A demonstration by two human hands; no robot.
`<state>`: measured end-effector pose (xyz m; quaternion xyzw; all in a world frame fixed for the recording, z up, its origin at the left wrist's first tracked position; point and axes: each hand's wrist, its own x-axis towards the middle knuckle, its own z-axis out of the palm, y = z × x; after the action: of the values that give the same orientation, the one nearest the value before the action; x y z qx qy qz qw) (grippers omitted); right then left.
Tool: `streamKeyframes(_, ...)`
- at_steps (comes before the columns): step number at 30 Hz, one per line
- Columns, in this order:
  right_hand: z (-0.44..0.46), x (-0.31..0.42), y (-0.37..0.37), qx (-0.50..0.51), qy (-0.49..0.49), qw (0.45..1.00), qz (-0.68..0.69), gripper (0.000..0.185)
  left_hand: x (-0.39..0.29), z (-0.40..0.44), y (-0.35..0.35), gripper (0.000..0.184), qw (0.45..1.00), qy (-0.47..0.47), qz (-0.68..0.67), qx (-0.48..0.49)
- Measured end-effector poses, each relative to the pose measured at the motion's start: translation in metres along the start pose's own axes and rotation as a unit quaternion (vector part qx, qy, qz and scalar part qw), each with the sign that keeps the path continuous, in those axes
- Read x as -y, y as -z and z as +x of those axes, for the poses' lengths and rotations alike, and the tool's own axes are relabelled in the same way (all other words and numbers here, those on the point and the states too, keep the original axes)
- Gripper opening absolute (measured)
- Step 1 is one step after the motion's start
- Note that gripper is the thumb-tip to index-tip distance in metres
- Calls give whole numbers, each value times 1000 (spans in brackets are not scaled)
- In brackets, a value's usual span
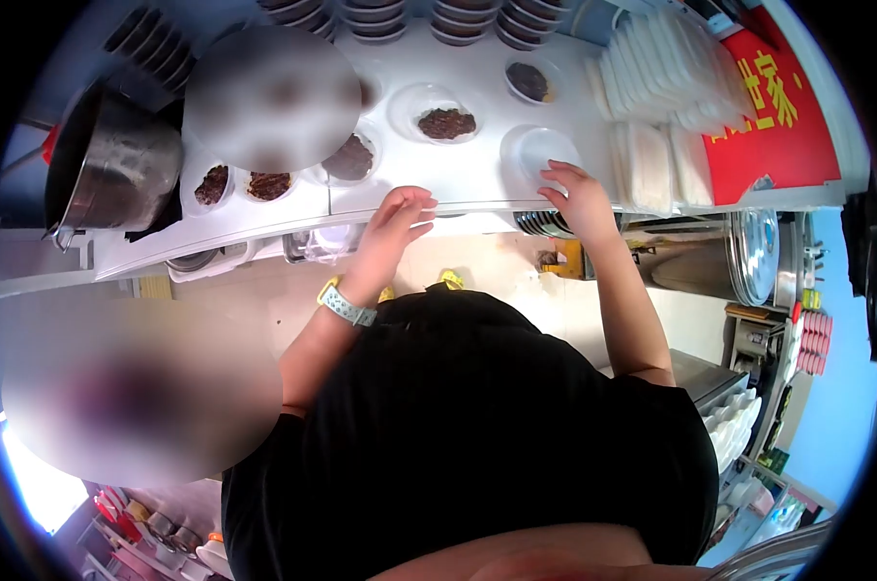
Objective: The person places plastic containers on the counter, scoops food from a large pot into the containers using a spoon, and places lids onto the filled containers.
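My left hand [400, 221], with a watch on its wrist, is held at the front edge of the white counter [438, 179], fingers apart and nothing between them. My right hand [576, 198] is beside an empty-looking clear round container [545, 153], its thumb and fingers apart; whether the fingertips touch the rim I cannot tell. A clear bowl with dark food [446, 124] stands farther back between my hands. Another bowl of dark food [348, 158] lies beyond my left hand, and a small one [529, 82] is at the back right.
Stacked white lidded containers [651, 73] stand at the right beside a red sign [772, 116]. At the left are a large metal pot [114, 160] and small bowls of dark food [268, 185]. Filled bowls are stacked [376, 17] along the back. Two blurred areas hide parts of the view.
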<state>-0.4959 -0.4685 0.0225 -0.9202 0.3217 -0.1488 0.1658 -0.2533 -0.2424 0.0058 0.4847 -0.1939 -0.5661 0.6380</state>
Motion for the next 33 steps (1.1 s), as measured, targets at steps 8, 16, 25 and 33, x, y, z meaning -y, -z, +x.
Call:
streamKeyframes(8,4,11,18,-50,9,998,48,18,-5,20,-12,26,999,-20,18,17)
streamKeyframes(16,58,70,-39,-213,188,954,90,19,5,61,-29,54,977,-119,100,-143)
streamKeyframes(25,96,63,-68,-82,191,968,142,16,13,122,-8,58,892,-212,339,-209)
streamKeyframes(33,141,40,-94,-162,-89,973,138,31,18,138,-1,48,934,-122,305,-142)
